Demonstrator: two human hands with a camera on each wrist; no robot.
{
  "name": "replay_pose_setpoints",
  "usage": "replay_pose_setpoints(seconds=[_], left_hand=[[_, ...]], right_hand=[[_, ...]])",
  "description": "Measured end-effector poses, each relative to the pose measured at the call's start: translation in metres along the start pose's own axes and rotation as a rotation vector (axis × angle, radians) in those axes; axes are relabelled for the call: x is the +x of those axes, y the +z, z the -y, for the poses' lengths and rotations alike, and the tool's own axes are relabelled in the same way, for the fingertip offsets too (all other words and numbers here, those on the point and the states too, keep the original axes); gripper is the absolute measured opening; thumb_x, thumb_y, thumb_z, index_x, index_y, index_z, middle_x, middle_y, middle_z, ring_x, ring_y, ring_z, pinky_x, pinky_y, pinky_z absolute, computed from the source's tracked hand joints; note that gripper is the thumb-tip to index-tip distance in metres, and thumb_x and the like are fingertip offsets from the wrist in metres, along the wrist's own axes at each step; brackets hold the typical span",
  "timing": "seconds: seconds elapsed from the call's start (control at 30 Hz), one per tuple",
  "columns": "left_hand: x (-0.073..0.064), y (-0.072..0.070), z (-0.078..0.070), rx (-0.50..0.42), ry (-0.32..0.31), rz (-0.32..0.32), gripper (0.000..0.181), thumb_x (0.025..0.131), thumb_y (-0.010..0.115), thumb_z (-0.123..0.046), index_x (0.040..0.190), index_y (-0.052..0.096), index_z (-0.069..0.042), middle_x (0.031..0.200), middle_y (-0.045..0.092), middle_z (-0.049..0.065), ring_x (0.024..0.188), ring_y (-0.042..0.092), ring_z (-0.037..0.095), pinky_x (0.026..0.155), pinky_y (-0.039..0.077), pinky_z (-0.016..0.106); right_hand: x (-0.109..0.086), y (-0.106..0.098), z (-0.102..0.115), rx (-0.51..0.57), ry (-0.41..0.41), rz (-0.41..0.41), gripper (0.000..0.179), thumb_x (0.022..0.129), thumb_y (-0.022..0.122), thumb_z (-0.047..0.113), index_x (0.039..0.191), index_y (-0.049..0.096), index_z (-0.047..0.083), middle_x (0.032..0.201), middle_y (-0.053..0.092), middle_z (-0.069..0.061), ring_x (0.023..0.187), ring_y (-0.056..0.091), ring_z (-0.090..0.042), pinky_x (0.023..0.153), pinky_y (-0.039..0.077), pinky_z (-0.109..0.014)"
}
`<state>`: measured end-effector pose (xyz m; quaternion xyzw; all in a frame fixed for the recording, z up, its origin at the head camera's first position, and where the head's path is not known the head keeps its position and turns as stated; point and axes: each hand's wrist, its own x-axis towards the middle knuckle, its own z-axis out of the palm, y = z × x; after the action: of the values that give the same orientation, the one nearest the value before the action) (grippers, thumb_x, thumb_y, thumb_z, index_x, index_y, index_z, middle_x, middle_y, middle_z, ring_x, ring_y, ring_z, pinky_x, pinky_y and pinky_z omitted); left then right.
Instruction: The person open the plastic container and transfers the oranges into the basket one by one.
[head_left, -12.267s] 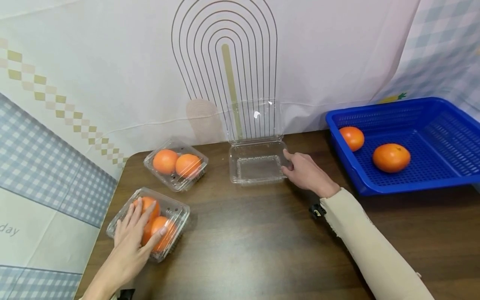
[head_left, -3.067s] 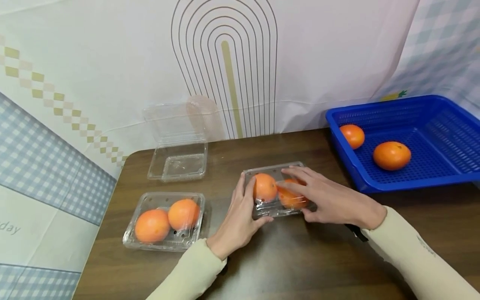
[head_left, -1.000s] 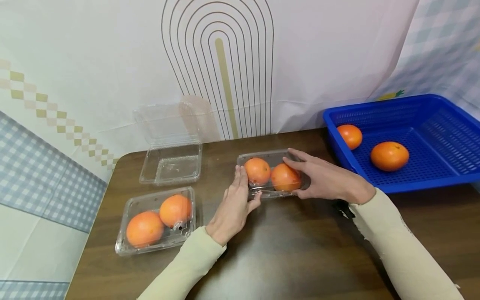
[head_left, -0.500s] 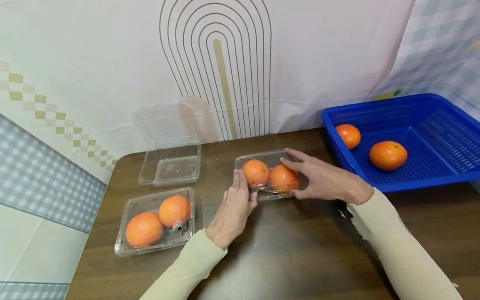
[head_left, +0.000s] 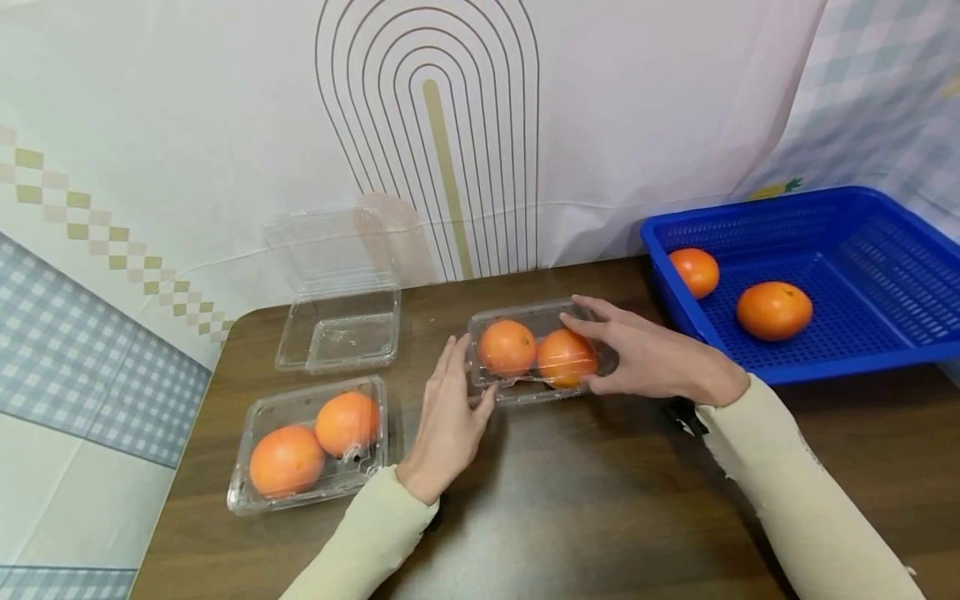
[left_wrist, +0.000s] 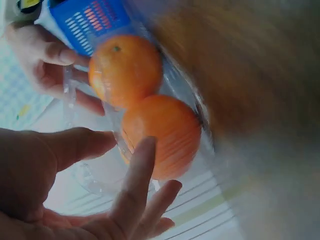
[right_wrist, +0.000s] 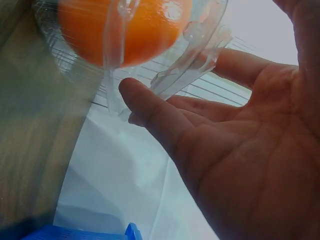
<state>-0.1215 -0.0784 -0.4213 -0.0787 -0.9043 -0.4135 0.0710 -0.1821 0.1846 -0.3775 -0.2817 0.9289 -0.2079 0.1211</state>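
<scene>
A clear plastic clamshell box [head_left: 528, 392] with two oranges [head_left: 507, 347] inside sits at mid-table, its lid down over them. My right hand [head_left: 648, 354] grips the box's right end, fingers over the top and far side, thumb at the near corner. In the right wrist view the thumb [right_wrist: 145, 102] lies right at the lid and base rims. My left hand [head_left: 446, 412] stands at the left end, fingers extended and spread, fingertips close by the box wall. In the left wrist view, the left index finger [left_wrist: 135, 185] overlaps the nearer orange [left_wrist: 162, 135].
At the front left stands a second clamshell [head_left: 375, 479] holding two oranges, lid down. Behind it an unfilled clamshell [head_left: 288, 337] has its lid raised against the wall cloth [head_left: 187, 125]. A blue basket [head_left: 840, 367] with two oranges [head_left: 774, 311] is at the right.
Earlier, the two-orange boxes were at the left and the lid-up one mid-table; now the lid-up one is back left. In the last half second my left hand has drawn back leftward.
</scene>
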Motion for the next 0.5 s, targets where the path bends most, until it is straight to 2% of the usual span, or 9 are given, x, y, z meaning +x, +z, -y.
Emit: replay_pose_setpoints(seconds=[0.07,0.1,0.2,0.3,0.4,0.5], left_hand=[[-0.003,-0.002,0.001,-0.055,-0.074,0.005,0.075,0.089,0.077,-0.004,0.153,0.037,0.001,0.151,0.044,0.027,0.114,0.068,0.032,0.081,0.064,0.02],[-0.004,-0.003,0.001,-0.08,-0.112,0.011,0.075,0.089,0.077,-0.006,0.153,0.037,0.0,0.146,0.047,0.024,0.106,0.07,0.028,0.074,0.063,0.017],[-0.008,-0.004,0.002,-0.085,-0.179,0.012,0.071,0.091,0.077,-0.012,0.15,0.04,0.0,0.127,0.058,0.019,0.089,0.071,0.019,0.069,0.062,0.017],[-0.011,-0.002,0.004,-0.131,-0.23,0.017,0.06,0.094,0.074,-0.012,0.144,0.045,0.003,0.113,0.065,0.017,0.079,0.072,0.017,0.065,0.062,0.021],[-0.012,0.001,0.006,-0.274,-0.293,0.04,0.047,0.098,0.068,-0.009,0.138,0.049,0.005,0.105,0.069,0.018,0.075,0.074,0.025,0.059,0.064,0.028],[-0.011,0.004,0.008,-0.443,-0.354,0.053,0.038,0.1,0.063,-0.006,0.133,0.051,0.007,0.103,0.069,0.022,0.077,0.075,0.03,0.061,0.066,0.033]], right_hand=[[-0.001,-0.002,0.0,-0.008,-0.005,-0.006,0.077,0.089,0.076,0.029,0.156,0.042,0.011,0.168,0.022,-0.016,0.146,0.042,-0.037,0.115,0.047,-0.056],[-0.002,-0.003,0.0,-0.011,-0.01,-0.012,0.074,0.091,0.075,0.03,0.155,0.043,0.012,0.168,0.024,-0.017,0.145,0.043,-0.038,0.115,0.047,-0.057],[-0.003,-0.006,-0.001,-0.011,-0.027,-0.048,0.064,0.099,0.067,0.034,0.156,0.042,0.016,0.165,0.029,-0.016,0.143,0.046,-0.037,0.116,0.046,-0.059],[-0.003,-0.007,-0.002,0.013,-0.046,-0.119,0.059,0.106,0.055,0.039,0.159,0.037,0.021,0.162,0.034,-0.013,0.141,0.048,-0.034,0.117,0.045,-0.059],[-0.001,-0.007,-0.003,0.041,-0.062,-0.202,0.06,0.108,0.047,0.042,0.162,0.026,0.028,0.162,0.036,-0.009,0.142,0.045,-0.03,0.119,0.042,-0.058],[0.002,-0.006,-0.003,0.05,-0.074,-0.272,0.066,0.108,0.048,0.04,0.164,0.015,0.031,0.164,0.033,-0.01,0.145,0.041,-0.03,0.12,0.04,-0.058]])
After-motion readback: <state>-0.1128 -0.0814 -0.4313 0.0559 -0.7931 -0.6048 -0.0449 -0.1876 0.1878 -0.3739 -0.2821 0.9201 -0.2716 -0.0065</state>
